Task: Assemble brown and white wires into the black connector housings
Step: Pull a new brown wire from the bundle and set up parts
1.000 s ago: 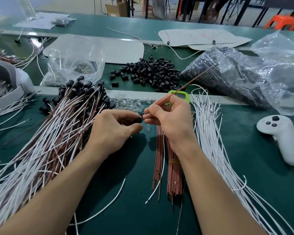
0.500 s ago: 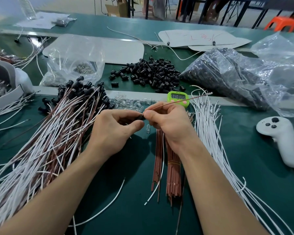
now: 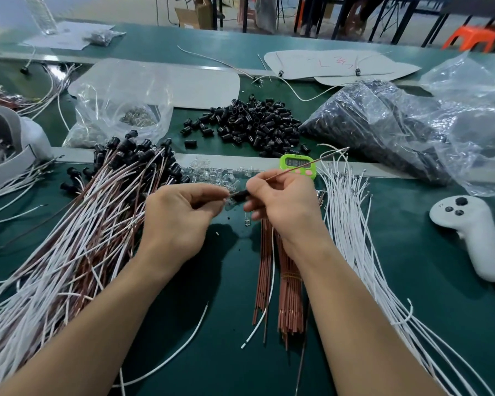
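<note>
Left hand point(image 3: 177, 221) and right hand point(image 3: 286, 204) pinch brown wire point(image 3: 312, 163), black housing point(image 3: 241, 194)

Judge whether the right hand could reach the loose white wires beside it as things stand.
Probably yes: the white wires lie uncovered just beside the right hand, though it pinches a brown wire.

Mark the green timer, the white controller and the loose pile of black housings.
green timer point(image 3: 291, 161): head view, on its display.
white controller point(image 3: 470, 232): head view, middle of its body.
pile of black housings point(image 3: 255, 121): head view, centre of the heap.
</note>
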{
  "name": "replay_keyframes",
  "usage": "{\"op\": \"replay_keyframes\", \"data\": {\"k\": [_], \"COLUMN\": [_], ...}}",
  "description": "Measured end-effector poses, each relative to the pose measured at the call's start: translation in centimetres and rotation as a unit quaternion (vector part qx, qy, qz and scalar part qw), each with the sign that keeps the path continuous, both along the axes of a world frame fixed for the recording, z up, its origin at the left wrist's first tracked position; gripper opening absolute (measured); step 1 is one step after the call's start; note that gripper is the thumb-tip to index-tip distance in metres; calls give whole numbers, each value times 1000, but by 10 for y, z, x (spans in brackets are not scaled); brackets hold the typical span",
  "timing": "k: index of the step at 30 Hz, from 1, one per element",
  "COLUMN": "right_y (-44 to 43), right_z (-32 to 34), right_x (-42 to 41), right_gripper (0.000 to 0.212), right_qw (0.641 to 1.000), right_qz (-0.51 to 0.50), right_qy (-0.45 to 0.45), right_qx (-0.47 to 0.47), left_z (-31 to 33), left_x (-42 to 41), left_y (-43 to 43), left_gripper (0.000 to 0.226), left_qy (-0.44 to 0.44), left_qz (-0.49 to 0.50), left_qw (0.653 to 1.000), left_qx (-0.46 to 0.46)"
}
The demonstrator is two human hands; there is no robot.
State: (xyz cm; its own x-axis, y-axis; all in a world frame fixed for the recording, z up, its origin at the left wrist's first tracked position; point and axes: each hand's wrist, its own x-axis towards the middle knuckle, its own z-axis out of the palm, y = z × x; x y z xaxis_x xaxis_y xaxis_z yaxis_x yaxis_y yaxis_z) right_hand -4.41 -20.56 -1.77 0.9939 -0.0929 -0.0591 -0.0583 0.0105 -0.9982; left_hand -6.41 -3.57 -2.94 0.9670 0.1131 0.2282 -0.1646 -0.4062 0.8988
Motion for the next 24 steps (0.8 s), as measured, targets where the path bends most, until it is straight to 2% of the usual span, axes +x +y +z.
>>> {"op": "replay_keyframes", "data": {"k": [4, 5, 7, 8, 10, 12, 14, 17, 20, 24], "right_y": [-20, -24, -28, -28, -28, -29, -25, -11, -1, -2], "right_z": [9, 11, 12, 12, 12, 13, 13, 11, 8, 7], "right_x": [4, 5, 6, 6, 5, 4, 0, -4, -4, -5], "right_gripper": [5, 7, 15, 19, 21, 18, 17, 15, 17, 22], "right_qw": [979, 971, 963, 964, 973, 991, 999, 994, 993, 990], "right_qz": [-119, -142, -172, -175, -146, -67, 27, 102, 114, 139], "right_qy": [-6, -6, -8, -10, -13, -12, -16, -26, -23, -16], "right_qx": [167, 191, 205, 201, 177, 119, 43, -18, -34, -21], "left_z": [6, 8, 14, 15, 15, 14, 15, 15, 10, 4], "left_x": [1, 0, -3, -4, -5, -4, -3, -3, -3, -3], "left_y": [10, 11, 11, 12, 13, 13, 12, 8, -1, -7], "left_gripper": [20, 14, 21, 26, 21, 18, 19, 18, 8, 14], "left_qy": [-28, -29, -16, -5, 19, 59, 84, 105, 118, 129], "left_qz": [130, 148, 161, 147, 74, -22, -98, -179, -177, -135], "left_qw": [989, 986, 982, 983, 991, 998, 990, 974, 974, 975], "left_qx": [63, 77, 102, 111, 109, 30, -59, -91, -77, -119]}}
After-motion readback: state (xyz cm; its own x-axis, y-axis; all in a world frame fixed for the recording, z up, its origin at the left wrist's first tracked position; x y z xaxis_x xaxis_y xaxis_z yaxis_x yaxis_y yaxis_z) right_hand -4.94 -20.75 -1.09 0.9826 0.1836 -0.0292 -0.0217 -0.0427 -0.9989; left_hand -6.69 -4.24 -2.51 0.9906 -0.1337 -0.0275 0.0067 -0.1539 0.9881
